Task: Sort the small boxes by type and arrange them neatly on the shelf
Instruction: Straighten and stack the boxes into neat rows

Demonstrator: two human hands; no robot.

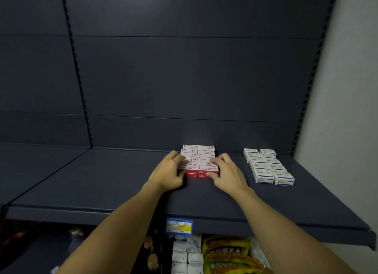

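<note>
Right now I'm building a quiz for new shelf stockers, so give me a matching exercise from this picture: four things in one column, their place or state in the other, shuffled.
Things:
1. red boxes
2. white boxes
3. price tag
4. yellow packets

Places or states:
A. stuck on the shelf's front edge
B. on the lower shelf
C. between the left hand and right hand
D. untouched, two rows at the right

Pairs: 1-C, 2-D, 3-A, 4-B
</note>
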